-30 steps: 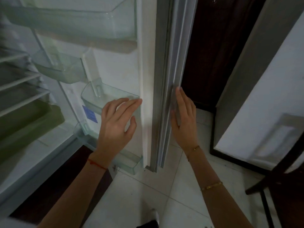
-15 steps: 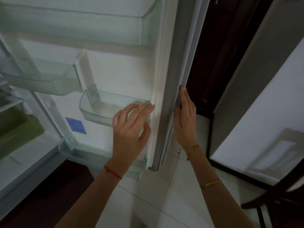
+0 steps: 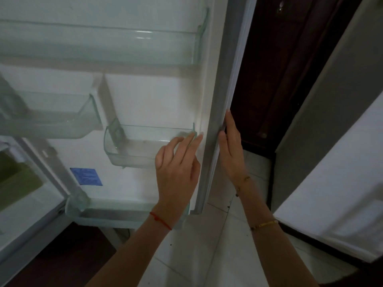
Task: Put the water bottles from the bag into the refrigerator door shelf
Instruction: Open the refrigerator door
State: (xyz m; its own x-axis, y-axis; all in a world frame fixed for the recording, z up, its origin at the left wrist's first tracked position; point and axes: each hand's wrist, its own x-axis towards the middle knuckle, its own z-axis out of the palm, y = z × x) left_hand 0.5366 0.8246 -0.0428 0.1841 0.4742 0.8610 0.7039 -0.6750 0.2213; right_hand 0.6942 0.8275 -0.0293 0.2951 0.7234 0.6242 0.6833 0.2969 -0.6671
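Note:
The refrigerator door stands open, its inner side facing me. Clear plastic door shelves line it: a wide top shelf, a small left shelf, a small middle shelf and a bottom shelf. All look empty. My left hand lies flat with straight fingers against the door's inner edge, beside the middle shelf. My right hand presses flat on the door's outer edge. No bag or water bottles are in view.
The fridge interior with a green drawer is at the left. A dark wooden door is behind the fridge door. A white surface stands at the right. Pale floor tiles lie below.
The fridge door has swung wider open, showing more of its inner shelves. Both hands stayed on its edge and moved with it.

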